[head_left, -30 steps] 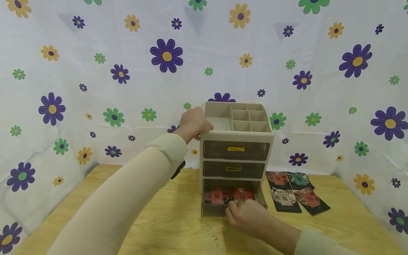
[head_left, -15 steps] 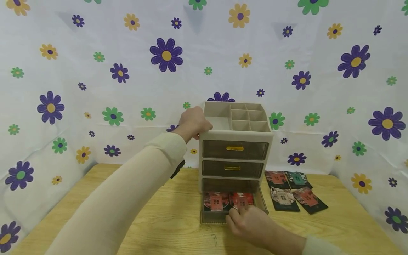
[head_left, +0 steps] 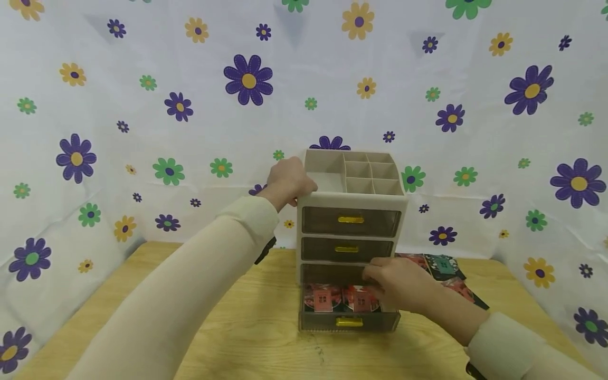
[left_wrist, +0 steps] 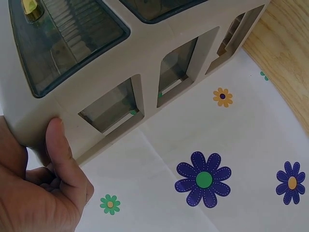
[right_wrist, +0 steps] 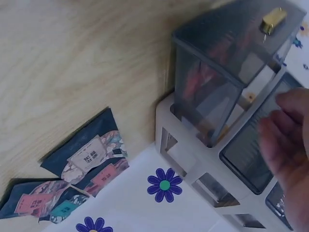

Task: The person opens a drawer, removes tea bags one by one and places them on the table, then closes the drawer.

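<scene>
A beige desktop drawer organizer point(head_left: 349, 200) stands on the table, with a compartmented top. My left hand point(head_left: 288, 182) grips its upper left front corner; the left wrist view shows the thumb point(left_wrist: 59, 140) against the side. The bottom drawer point(head_left: 323, 322), smoky clear with a gold handle point(head_left: 349, 321), is pulled out. Two dark sachets with red labels, a left one point(head_left: 320, 299) and a right one point(head_left: 358, 299), lie side by side in it. My right hand point(head_left: 401, 282) hovers over the drawer's right side, fingers loosely bent, with nothing visible in it.
Several flat sachets point(right_wrist: 89, 157) lie on the wooden table point(head_left: 247, 316) right of the organizer, partly hidden by my right arm in the head view. The upper drawer point(head_left: 318, 221) and middle drawer point(head_left: 318, 250) are closed. A flowered cloth point(head_left: 199, 121) hangs behind.
The bottom drawer has come further out toward me. My right hand has let go of its front and risen up and to the right. The left hand keeps its place.
</scene>
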The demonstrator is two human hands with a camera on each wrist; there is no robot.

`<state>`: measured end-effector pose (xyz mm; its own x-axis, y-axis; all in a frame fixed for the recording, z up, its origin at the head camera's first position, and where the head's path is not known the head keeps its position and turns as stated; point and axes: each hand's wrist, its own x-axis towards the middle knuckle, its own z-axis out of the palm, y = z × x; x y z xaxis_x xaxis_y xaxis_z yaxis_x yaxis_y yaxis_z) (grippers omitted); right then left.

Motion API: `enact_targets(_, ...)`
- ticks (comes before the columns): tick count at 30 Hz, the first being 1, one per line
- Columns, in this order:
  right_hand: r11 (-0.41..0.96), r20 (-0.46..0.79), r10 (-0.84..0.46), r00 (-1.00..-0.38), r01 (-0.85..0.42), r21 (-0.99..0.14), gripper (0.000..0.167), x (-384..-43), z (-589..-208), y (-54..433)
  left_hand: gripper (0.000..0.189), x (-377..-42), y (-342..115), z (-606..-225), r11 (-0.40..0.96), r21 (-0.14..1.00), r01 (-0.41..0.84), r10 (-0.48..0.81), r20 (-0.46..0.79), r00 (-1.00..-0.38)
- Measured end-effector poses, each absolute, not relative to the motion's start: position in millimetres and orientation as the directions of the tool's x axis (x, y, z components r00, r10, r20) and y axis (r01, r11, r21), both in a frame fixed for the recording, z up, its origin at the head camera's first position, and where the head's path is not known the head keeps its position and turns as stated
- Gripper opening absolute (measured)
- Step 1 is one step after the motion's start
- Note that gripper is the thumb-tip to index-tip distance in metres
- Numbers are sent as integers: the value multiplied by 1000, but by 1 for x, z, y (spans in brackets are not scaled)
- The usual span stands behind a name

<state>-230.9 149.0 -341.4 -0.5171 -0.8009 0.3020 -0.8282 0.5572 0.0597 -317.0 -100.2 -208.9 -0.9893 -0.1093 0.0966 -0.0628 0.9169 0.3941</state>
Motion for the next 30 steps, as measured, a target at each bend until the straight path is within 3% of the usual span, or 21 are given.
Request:
enact_targets(2, 612, 221, -772, -596, -791, 4, 11, -236, -342, 147, 30, -317, -101, -210, 915, 399, -64, -111, 94, -989)
enact_targets(5, 640, 127, -755, -643, -765, -69, 10, -244, -348, 140, 30, -316, -102, -211, 911, 406, -69, -117, 95, -989)
enact_targets(13, 621, 31, -779, -626, -778, -92, 21, -260, -377, 127, 33, -317, -101, -212, 904, 422, -68, -116, 91, -989)
enact_targets(23, 702, -27, -707, -706, -698, -139, 25, -260, -381, 119, 33, -319, -98, -210, 910, 409, -65, -118, 104, -988)
enact_targets(30, 702, -82, -708, -702, -685, -197, 7, -259, -361, 125, 35, -316, -98, -209, 913, 401, -74, -120, 91, -989)
